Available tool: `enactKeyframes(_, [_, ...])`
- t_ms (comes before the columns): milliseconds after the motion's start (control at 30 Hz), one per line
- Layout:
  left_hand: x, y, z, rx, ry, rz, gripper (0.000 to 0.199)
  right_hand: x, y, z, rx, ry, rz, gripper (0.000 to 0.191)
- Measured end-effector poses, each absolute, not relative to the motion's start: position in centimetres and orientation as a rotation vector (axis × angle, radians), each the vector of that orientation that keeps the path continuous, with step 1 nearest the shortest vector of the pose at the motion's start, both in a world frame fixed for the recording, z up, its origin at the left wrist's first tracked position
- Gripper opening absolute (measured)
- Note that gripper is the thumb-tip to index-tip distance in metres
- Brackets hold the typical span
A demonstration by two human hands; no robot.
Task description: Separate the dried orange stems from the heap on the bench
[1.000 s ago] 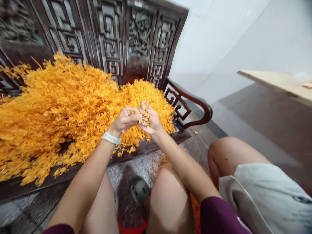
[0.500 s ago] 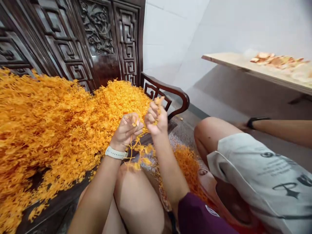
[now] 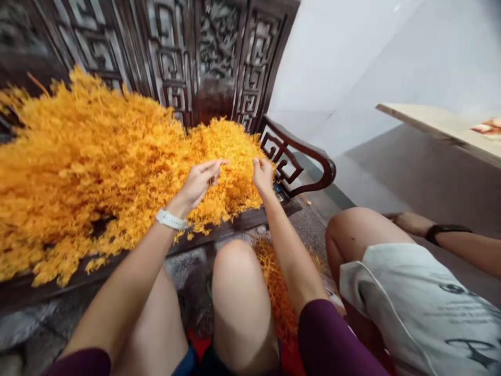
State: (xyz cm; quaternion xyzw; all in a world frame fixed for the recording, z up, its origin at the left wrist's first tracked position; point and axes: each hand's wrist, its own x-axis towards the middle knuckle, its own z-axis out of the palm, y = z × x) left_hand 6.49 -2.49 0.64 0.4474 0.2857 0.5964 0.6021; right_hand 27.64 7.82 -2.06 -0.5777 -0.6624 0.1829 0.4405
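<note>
My left hand [image 3: 199, 183], with a pale watch strap [image 3: 171, 220] at the wrist, is held in front of the orange heap. Its thumb and fingertips are pinched together; what is between them is too small and blurred to name. To its right, my right hand [image 3: 263, 175] is raised with curled fingers, and any contents are hidden. The two hands are apart. Behind them a big heap of orange flower-like plastic sprigs [image 3: 117, 151] covers the seat of a dark carved wooden bench [image 3: 217, 96].
The bench's curved armrest [image 3: 313, 154] stands just beyond my right hand. Orange stringy pieces [image 3: 279, 292] lie low between my knee and right arm. A seated person in pale shorts [image 3: 407, 282] is close on my right. A wooden board [image 3: 426, 117] juts out at the right.
The view has swung left. My hands have drawn apart, and the orange sprig that hung below my left hand is no longer seen there. The orange pieces in my right hand no longer show.
</note>
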Motion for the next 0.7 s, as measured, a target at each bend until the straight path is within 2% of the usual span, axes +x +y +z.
enactKeyframes(67, [5.8, -2.6, 0.1, 1.016, 0.649, 1.441, 0.015, 26.5, 6.1, -2.1, -1.31, -1.639, 0.744, 0.066])
enactKeyframes(167, [5.0, -2.3, -0.3, 0.897, 0.599, 1.557, 0.017, 24.3, 3.7, -0.6, -1.012, -1.933, 1.166, 0.053])
enactKeyframes(267, [4.7, -1.6, -0.4, 0.763, 0.519, 1.645, 0.017, 23.4, 1.8, 0.4, -0.829, -2.206, 1.185, 0.041])
enactKeyframes(333, [4.8, -1.4, -0.5, 0.733, 0.517, 1.651, 0.022, 23.9, 1.0, 0.3, -0.844, -2.18, 1.153, 0.04])
enactKeyframes(500, [6.4, -2.0, -1.7, 0.905, 0.762, 1.348, 0.052, 25.8, -0.1, 0.1, -0.962, -1.763, 1.238, 0.032])
enactKeyframes(567, [7.2, -2.3, -2.1, 1.049, 0.786, 1.279, 0.052, 25.6, -0.1, 0.6, -0.95, -1.666, 1.303, 0.027])
enactKeyframes(700, [7.5, -2.2, -2.4, 1.158, 0.835, 1.399, 0.045, 24.9, 0.6, 2.2, -0.934, -1.614, 1.412, 0.026])
